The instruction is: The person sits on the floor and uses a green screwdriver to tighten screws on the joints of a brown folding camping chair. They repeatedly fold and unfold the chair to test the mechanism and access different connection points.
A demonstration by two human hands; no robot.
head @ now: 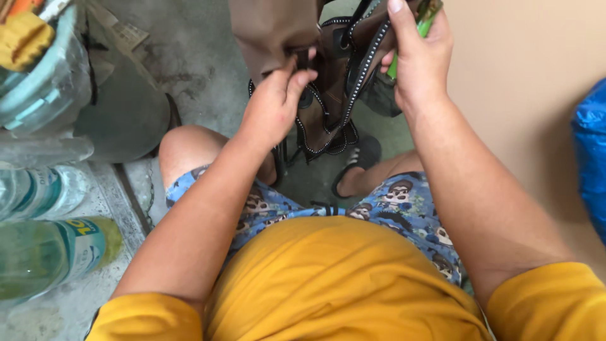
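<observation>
A brown bag [278, 28] with black studded straps [360, 69] hangs in front of my knees. My left hand [274, 104] pinches the bag's edge near its opening, thumb and fingers closed on the fabric. My right hand [420, 57] grips the other side of the bag together with a slim green object [424, 24] that sticks out past my fingers. I am seated, in a yellow shirt and blue patterned shorts, and a foot in a black sandal [360, 161] rests on the concrete floor below the bag.
Plastic bottles [50, 252] lie at the left on a low ledge, with a pale blue container [38, 82] above them. A beige wall [517, 76] rises at the right, and a blue plastic bag [593, 151] sits at the far right edge.
</observation>
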